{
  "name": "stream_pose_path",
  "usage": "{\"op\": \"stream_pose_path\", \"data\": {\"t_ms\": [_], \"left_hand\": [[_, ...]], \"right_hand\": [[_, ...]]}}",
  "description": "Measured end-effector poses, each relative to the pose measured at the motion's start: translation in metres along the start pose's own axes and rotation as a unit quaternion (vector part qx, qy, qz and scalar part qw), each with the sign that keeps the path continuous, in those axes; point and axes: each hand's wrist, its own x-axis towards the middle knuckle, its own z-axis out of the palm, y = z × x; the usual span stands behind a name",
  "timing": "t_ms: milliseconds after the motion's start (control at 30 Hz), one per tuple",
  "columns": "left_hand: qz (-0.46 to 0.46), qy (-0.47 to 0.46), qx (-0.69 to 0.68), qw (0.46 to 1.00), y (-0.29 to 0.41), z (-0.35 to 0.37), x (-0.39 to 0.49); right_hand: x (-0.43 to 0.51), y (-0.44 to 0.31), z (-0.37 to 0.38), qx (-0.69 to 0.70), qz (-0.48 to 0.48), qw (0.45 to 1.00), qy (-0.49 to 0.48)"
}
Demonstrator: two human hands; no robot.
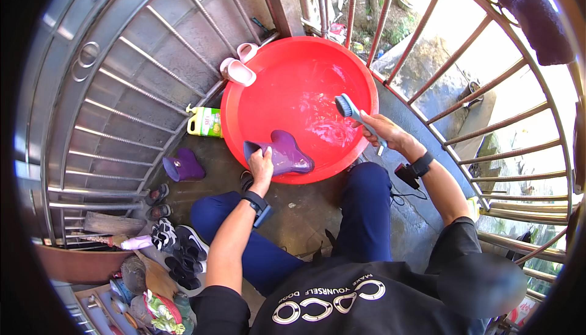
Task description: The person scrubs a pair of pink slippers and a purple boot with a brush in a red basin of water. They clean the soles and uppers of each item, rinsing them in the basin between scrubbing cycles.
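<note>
My left hand (261, 168) grips a purple rubber boot (293, 159) by its open top. The boot lies on its side over the near rim of a large red plastic basin (238, 120). In my right hand (382, 129) is a scrub brush (350, 107) with a blue-grey handle and dark bristles, held above the basin's right side. Rippling water (327, 126) shows in the basin below the brush. The brush and the boot are apart. A second purple boot (185, 165) rests on the floor to the left of the basin.
Pale pink clogs (240, 72) perch on the basin's far-left rim. Beside it stands a yellow-green pump jug (205, 121). Metal railings (458, 83) curve round both sides. Several shoes (183, 248) and a brown wooden-looking board (82, 262) lie at the lower left. A purple cloth (533, 14) hangs upper right.
</note>
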Motion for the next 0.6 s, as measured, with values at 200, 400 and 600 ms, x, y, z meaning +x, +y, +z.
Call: {"op": "stream_pose_path", "data": {"t_ms": [200, 400, 600], "left_hand": [[-0.124, -0.035, -0.117, 0.985, -0.03, 0.056, -0.024], [-0.245, -0.068, -0.218, 0.942, -0.051, 0.069, -0.018], [-0.349, -0.05, -0.356, 0.866, -0.066, 0.075, -0.01]], "right_hand": [[0.102, 0.07, -0.024, -0.093, 0.022, 0.992, 0.081], [0.207, 0.141, -0.03, -0.411, 0.024, 0.865, 0.289], [0.238, 0.197, 0.011, -0.498, 0.082, 0.844, 0.182]]}}
